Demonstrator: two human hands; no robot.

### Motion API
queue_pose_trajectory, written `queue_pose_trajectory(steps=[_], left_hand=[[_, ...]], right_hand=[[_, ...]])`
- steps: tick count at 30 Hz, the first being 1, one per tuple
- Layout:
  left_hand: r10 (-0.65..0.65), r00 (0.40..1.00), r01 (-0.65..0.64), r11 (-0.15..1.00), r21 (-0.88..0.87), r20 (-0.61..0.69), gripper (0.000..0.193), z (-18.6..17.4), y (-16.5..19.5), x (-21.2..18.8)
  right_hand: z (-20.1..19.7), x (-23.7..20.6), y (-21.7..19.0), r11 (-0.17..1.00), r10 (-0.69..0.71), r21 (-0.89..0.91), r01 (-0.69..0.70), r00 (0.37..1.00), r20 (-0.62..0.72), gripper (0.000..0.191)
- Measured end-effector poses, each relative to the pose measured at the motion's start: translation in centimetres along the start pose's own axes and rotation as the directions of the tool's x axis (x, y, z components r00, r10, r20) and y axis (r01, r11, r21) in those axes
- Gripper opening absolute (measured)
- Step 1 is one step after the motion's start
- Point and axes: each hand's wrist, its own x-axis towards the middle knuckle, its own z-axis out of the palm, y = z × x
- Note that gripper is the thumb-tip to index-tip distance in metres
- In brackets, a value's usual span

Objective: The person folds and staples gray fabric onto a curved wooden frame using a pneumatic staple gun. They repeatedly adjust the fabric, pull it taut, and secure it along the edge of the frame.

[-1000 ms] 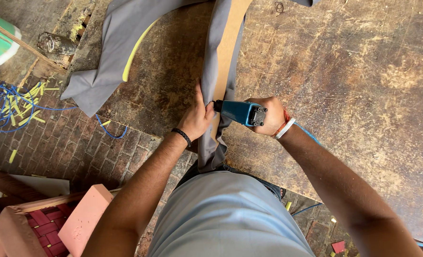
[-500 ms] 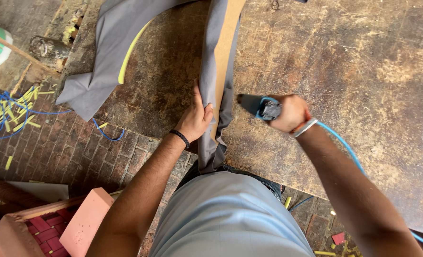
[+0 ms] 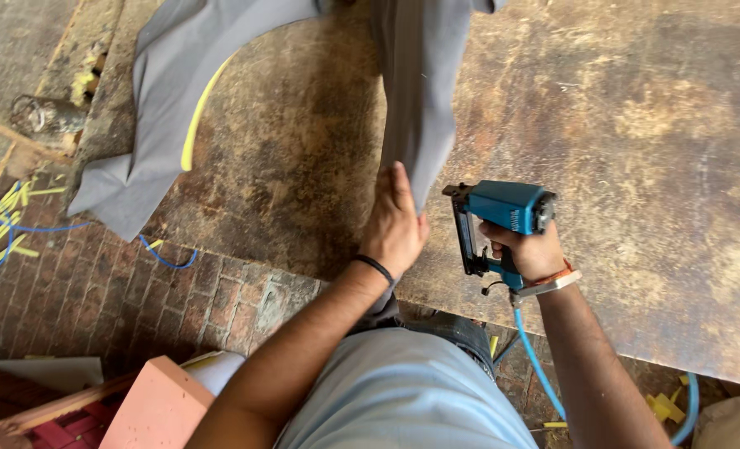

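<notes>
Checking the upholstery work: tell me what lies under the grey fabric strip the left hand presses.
Under the grey fabric strip, only the worn brown wooden tabletop shows around it. The left hand and fabric cover whatever it wraps.

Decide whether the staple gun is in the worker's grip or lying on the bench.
In the grip. The right hand wraps the handle of the blue staple gun, holding it above the worn workbench beside the grey fabric.

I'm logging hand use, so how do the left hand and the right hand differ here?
The left hand lies open, pressed on the grey fabric; the right hand is closed around the blue staple gun. The left wrist wears a black band, the right an orange one. Both are bare, over the worn tabletop.
</notes>
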Motion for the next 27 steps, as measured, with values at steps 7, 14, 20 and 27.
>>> queue_pose_trajectory(steps=[7, 14, 20, 27], left_hand=[[-0.012, 0.923, -0.179, 0.872, 0.455, 0.386, 0.065, 6.7, 3.8, -3.0], [-0.159, 0.81, -0.114, 0.901, 0.418, 0.564, 0.089, 7.0, 3.7, -2.8], [-0.255, 0.788, 0.512, 0.778, -0.365, 0.561, 0.068, 2.2, 5.0, -4.2], [-0.146, 0.973, 0.216, 0.85, -0.48, 0.18, 0.088, -8.9, 2.7, -7.1]], right_hand=[[-6.6, -4.8, -0.8, 0.891, 0.117, 0.443, -0.097, 0.993, -0.018, 0.036], [-10.7, -6.9, 0.7, 0.825, 0.195, 0.529, -0.199, 0.979, 0.064, 0.044], [-5.8, -5.3, 0.8, 0.776, 0.192, 0.565, -0.28, 0.958, 0.212, 0.043], [8.8, -4.0, -0.8, 0.767, 0.154, 0.55, -0.33, 0.927, 0.341, 0.042]])
